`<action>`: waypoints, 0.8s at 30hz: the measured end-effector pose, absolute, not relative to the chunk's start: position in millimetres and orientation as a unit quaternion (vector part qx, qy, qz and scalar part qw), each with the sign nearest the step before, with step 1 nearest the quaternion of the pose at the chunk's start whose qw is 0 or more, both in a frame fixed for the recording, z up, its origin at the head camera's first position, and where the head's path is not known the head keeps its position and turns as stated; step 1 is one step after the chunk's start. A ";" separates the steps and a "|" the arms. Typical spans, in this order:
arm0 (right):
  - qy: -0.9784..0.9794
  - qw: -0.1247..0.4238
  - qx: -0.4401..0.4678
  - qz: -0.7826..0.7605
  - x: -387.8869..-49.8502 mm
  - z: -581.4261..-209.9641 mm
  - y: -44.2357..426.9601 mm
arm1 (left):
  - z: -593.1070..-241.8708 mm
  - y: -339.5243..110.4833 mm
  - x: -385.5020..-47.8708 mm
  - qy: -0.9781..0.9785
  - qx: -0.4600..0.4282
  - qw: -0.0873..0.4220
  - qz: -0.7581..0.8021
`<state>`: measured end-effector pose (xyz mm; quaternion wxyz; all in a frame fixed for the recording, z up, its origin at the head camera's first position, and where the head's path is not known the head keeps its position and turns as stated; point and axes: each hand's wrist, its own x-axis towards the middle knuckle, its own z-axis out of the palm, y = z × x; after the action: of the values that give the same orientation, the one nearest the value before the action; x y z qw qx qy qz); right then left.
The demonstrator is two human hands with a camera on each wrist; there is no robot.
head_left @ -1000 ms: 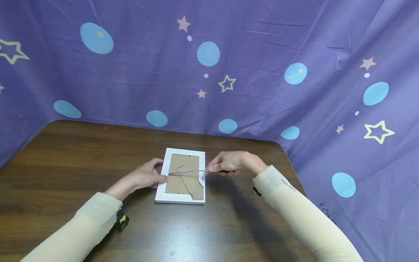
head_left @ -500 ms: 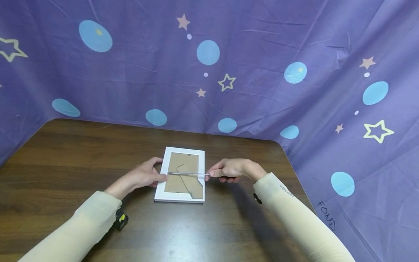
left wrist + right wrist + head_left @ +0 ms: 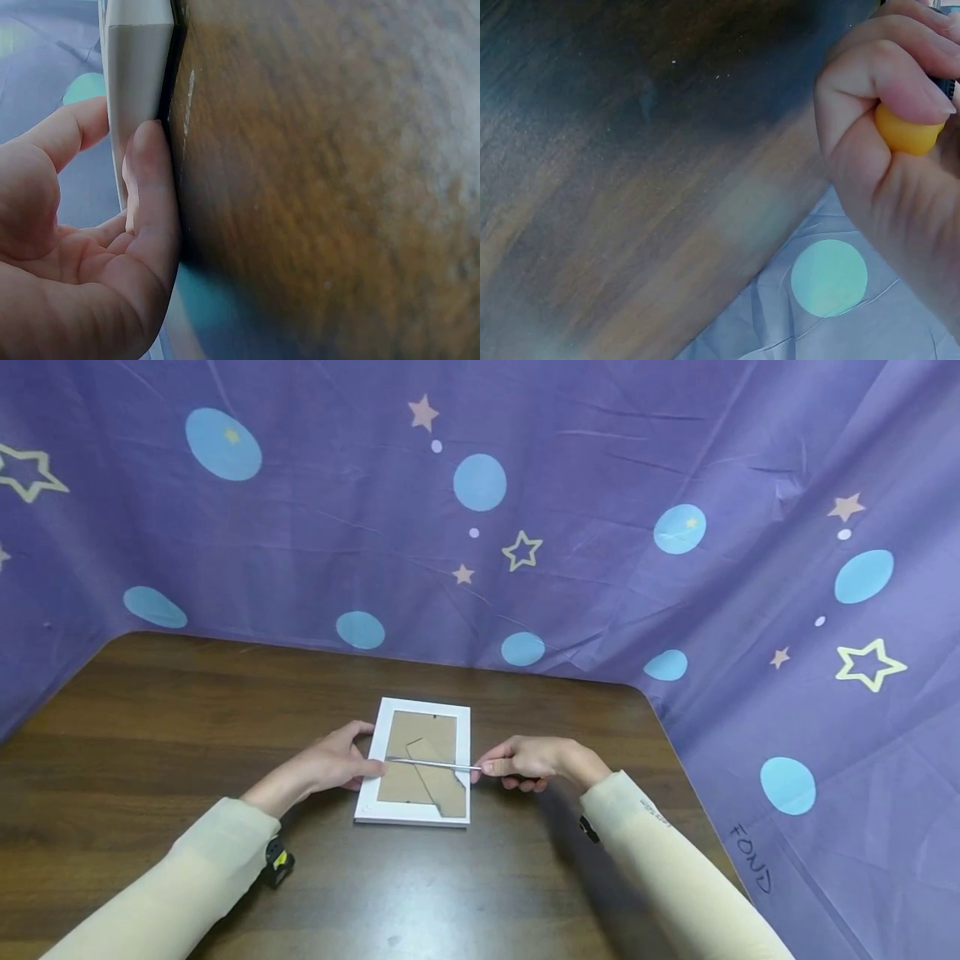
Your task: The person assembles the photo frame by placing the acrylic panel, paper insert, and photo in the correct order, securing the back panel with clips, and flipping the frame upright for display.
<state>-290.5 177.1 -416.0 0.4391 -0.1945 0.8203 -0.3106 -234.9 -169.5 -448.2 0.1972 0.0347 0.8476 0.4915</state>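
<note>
My tool shaft looks like shiny metal, the handle end smooth plastic. The frame looks smooth, backing board matt and cardboardy. Tabletop is glossy wood grain, curtain wrinkly cloth.

My frame is white, its backing is tan, and the curtain is purple (with light-blue circles).

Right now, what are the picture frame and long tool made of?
The picture frame looks like smooth white plastic or painted wood; no grain shows. Its dull tan back seems cardboard or fibreboard. The apparent screwdriver's silvery, shiny shaft looks metal; its smooth yellow handle end may be plastic.
</note>
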 end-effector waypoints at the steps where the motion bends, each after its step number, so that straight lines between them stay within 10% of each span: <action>1: 0.820 0.438 -0.195 -0.312 -290.8 -416.4 177.4 | -447.5 -169.5 -235.3 0.849 0.034 0.196 0.490; 13: 0.830 0.410 -0.215 -0.312 -283.2 -420.1 178.0 | -448.2 -169.8 -233.7 0.849 0.036 0.197 0.488; 24: 0.891 0.197 -0.386 -0.134 -276.1 -371.4 178.0 | -448.7 -170.8 -235.8 0.850 0.044 0.190 0.490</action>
<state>-276.1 178.0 -371.4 0.1970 -0.3862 0.8911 -0.1338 -235.8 -170.8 -448.7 0.1898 0.0439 0.8497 0.4899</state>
